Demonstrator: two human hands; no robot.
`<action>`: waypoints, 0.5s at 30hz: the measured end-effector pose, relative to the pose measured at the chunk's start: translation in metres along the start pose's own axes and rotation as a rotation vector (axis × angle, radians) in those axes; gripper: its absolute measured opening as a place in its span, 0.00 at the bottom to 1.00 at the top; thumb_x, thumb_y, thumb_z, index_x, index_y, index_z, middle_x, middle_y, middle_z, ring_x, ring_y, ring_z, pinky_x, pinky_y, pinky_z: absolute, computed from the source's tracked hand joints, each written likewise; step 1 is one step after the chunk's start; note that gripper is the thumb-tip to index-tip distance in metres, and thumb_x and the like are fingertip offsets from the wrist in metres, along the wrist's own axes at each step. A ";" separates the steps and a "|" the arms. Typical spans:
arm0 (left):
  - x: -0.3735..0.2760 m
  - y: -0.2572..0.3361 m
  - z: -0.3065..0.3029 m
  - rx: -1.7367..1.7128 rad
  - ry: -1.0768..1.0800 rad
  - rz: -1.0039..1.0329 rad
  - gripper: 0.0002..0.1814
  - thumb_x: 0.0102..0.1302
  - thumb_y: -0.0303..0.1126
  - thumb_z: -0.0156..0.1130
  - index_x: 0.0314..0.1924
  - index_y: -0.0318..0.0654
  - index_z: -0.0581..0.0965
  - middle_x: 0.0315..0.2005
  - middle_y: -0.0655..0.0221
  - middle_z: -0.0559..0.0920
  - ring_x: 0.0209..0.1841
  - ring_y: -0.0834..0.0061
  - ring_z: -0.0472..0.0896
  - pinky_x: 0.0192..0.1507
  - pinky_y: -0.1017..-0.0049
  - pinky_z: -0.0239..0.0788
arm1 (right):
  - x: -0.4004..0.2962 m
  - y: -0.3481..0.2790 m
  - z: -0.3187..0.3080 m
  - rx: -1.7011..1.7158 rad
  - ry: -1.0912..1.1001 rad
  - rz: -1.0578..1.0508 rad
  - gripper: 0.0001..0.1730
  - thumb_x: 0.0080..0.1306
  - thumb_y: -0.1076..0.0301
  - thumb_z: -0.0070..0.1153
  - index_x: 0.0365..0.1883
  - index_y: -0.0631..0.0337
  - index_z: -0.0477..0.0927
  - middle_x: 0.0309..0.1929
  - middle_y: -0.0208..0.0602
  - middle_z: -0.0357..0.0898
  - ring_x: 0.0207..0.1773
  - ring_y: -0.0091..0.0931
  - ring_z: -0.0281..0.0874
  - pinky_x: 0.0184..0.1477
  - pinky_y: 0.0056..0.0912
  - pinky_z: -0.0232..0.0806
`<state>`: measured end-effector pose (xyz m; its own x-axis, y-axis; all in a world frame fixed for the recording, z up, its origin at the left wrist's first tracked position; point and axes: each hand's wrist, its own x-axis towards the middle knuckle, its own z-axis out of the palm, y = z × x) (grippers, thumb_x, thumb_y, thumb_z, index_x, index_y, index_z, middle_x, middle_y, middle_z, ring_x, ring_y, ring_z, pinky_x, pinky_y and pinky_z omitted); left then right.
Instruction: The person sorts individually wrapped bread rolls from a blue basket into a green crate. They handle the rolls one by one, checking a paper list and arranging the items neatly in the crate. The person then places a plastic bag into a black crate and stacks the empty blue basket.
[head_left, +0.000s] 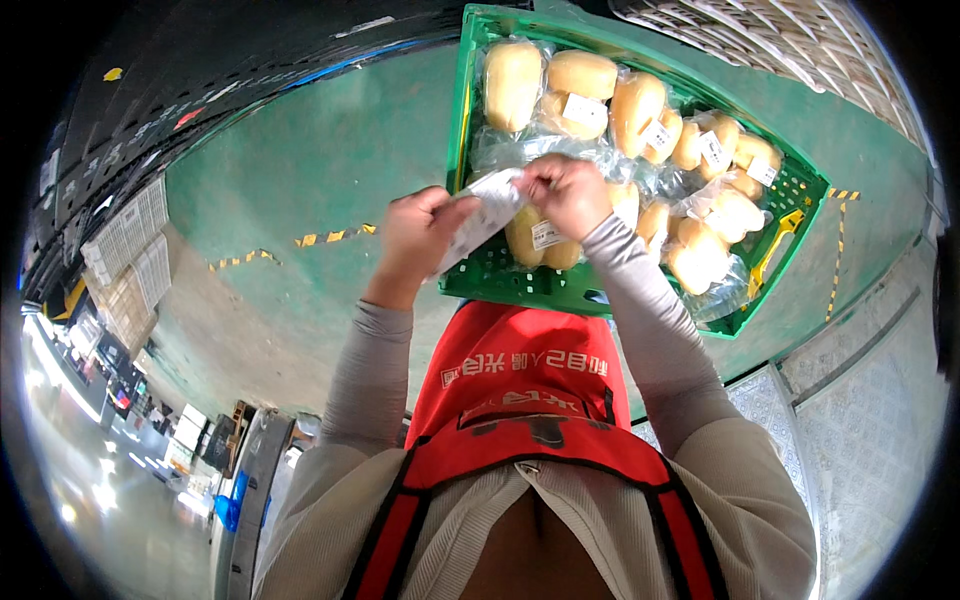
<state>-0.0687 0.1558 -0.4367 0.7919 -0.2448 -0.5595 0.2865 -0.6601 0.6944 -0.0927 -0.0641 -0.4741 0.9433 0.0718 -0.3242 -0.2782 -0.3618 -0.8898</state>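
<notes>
My left hand grips a strip of white printed labels, its thumb lying along the strip. At the strip's far end, the fingers of my right hand pinch its edge. Both hands are above the near left part of a green plastic crate. Inside are several clear plastic bags of thick pale-yellow vegetables, possibly lotus root. Some bags bear white labels, such as the one on a back bag. Just under the strip and my right hand sits another labelled bag, partly covered.
The crate has a yellow handle at its right end. A pale slatted plastic crate stands beyond it. Dark crates line the left, with papers hanging there. Black-and-yellow tape marks the green floor.
</notes>
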 end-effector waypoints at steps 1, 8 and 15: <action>0.001 -0.003 -0.004 -0.050 0.044 -0.017 0.20 0.58 0.38 0.68 0.19 0.34 0.70 0.13 0.71 0.65 0.18 0.86 0.62 0.20 0.77 0.57 | 0.007 0.020 0.004 0.092 0.062 0.034 0.07 0.58 0.66 0.64 0.30 0.61 0.82 0.26 0.39 0.81 0.28 0.29 0.79 0.31 0.29 0.70; -0.002 -0.014 -0.033 -0.096 0.109 -0.058 0.19 0.61 0.35 0.66 0.20 0.32 0.70 0.13 0.76 0.66 0.20 0.88 0.60 0.19 0.79 0.55 | 0.101 0.099 0.086 1.459 0.814 0.765 0.08 0.62 0.74 0.60 0.30 0.59 0.70 0.23 0.33 0.77 0.21 0.23 0.73 0.21 0.22 0.67; -0.006 -0.005 -0.010 -0.090 0.043 -0.069 0.15 0.61 0.34 0.66 0.23 0.31 0.74 0.13 0.73 0.68 0.20 0.88 0.62 0.20 0.79 0.56 | 0.114 0.139 0.102 1.114 0.610 0.991 0.12 0.60 0.69 0.59 0.37 0.67 0.73 0.27 0.38 0.79 0.28 0.29 0.79 0.27 0.30 0.71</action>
<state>-0.0698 0.1675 -0.4319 0.7905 -0.1695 -0.5885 0.3865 -0.6073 0.6941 -0.0424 -0.0117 -0.6680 0.1732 -0.2285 -0.9580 -0.5226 0.8031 -0.2860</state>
